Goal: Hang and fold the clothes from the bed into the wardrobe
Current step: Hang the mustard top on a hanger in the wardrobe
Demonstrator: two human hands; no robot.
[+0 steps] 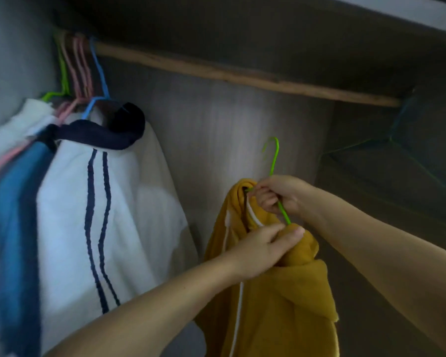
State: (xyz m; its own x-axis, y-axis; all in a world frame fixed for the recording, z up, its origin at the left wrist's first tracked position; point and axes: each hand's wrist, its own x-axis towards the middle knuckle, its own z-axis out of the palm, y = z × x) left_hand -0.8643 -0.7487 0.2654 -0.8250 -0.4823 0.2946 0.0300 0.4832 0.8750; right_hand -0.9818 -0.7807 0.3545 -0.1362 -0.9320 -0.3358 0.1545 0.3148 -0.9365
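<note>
A mustard-yellow garment with white trim hangs in front of me inside the wardrobe, draped over a green hanger whose hook points up, below the wooden rail. My right hand grips the hanger's neck and upper arm. My left hand pinches the yellow fabric at the hanger's shoulder, thumb on top. The hook hangs free, well under the rail.
At the left of the rail hang a white shirt with navy stripes and collar, a blue garment and other clothes on green, pink and blue hangers. Empty hangers show dimly at the right. The wardrobe back wall lies behind.
</note>
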